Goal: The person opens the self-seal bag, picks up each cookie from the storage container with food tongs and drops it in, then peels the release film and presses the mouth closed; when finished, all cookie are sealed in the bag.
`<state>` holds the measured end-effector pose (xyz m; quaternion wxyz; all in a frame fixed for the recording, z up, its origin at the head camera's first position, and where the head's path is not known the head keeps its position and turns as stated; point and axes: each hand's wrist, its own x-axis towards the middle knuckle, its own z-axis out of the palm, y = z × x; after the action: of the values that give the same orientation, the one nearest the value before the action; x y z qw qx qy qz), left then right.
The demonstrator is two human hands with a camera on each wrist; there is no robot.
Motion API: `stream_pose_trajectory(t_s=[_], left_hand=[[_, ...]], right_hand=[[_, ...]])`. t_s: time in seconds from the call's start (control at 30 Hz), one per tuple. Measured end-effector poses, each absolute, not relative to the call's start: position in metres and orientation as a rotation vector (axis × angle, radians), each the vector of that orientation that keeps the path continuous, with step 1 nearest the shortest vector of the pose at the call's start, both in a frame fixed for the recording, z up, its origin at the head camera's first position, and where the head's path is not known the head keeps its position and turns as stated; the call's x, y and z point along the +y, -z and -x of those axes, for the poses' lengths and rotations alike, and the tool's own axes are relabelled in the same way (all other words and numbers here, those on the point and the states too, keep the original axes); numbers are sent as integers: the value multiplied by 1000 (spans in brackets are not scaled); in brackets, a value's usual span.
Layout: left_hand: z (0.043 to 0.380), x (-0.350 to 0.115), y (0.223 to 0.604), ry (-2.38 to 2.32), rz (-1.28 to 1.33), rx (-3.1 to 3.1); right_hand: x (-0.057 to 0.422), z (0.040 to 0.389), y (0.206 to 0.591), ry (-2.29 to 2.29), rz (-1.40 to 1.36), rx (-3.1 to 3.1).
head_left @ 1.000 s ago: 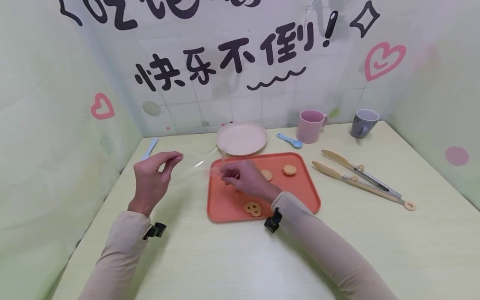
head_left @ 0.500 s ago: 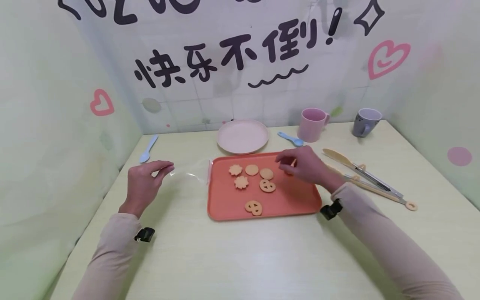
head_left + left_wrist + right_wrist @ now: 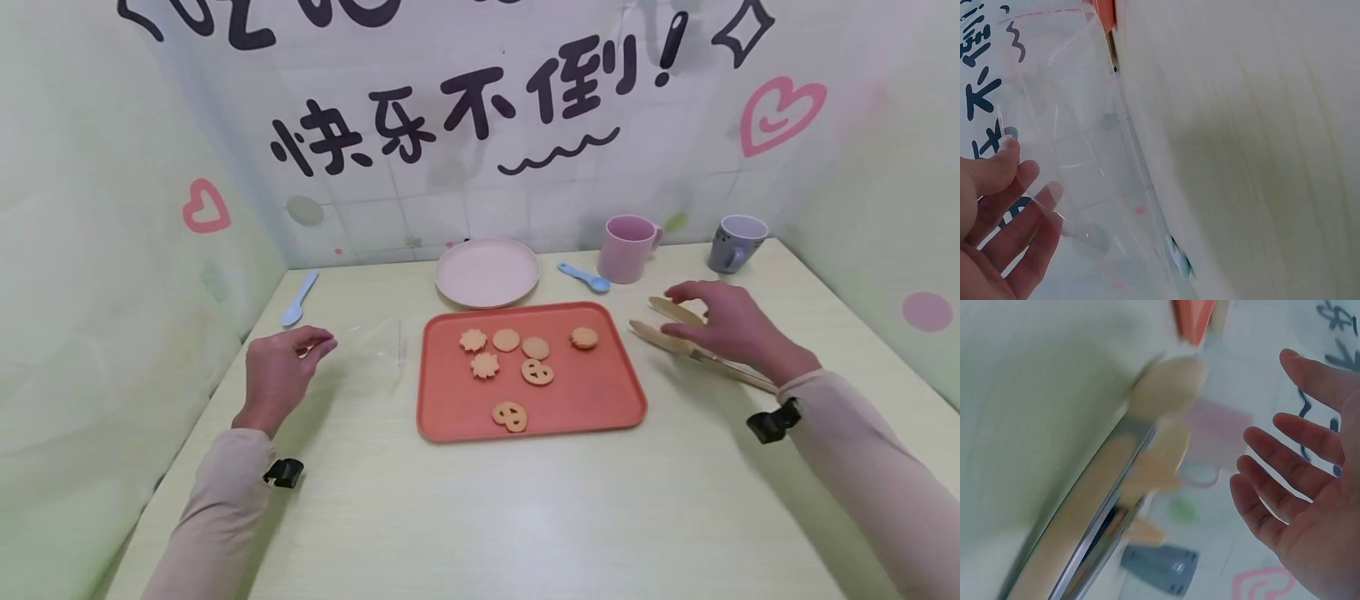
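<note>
My left hand pinches a clear plastic bag between thumb and fingers, above the left part of the table. In the left wrist view the see-through bag spreads out beyond the fingertips, with a thin red-printed strip along its far end. Over the wooden and metal tongs hovers my right hand, fingers spread and nothing in them. The right wrist view has the tongs beside the hand, apart from its fingers. An orange tray between the hands bears several cookies.
Behind the tray stands a pale pink plate. A blue measuring spoon, a pink mug and a grey-blue mug line the back right. Another blue spoon lies at the back left, near the wall.
My right hand has left the bag's far end and moved right across the tray to the tongs, its fingers spreading. My left hand has drawn slightly left and down with the bag.
</note>
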<state>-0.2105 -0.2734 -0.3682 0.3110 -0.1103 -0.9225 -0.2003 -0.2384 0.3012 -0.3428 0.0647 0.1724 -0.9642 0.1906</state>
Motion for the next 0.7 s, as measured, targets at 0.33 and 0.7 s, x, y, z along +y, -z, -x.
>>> stream_pose_trajectory(t_s=[0.33, 0.7], left_hand=[[210, -282, 369, 517, 248, -2500], [208, -285, 367, 546, 215, -2517]], right_hand=[[356, 224, 366, -493, -355, -3006], [368, 220, 372, -516, -225, -3125]])
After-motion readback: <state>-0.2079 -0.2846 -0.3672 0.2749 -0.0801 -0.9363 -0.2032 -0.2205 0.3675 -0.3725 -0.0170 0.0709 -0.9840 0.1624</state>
